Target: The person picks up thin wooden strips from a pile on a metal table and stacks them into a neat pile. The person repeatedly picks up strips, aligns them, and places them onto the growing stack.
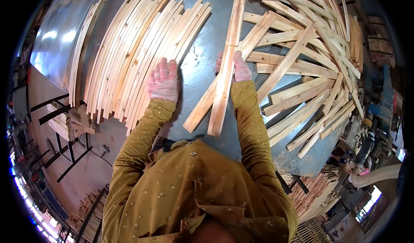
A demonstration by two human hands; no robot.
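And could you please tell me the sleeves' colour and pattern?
The sleeves are mustard brown with small pale motifs, clearest in head view.

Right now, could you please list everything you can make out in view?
Table: one, grey, centre
Row of slats: many, pale, table's left
Outer slats: few, pale, far left
Held slat: one, pale, right hand
Crossing slat: one, pale, beneath it
Loose pile: many, pale, right
Stacked wood: many, reddish-brown, lower right
Hose: one, beige, lower right
Left hand: one, pinkish-white, row's edge
Right hand: one, pinkish-white, centre
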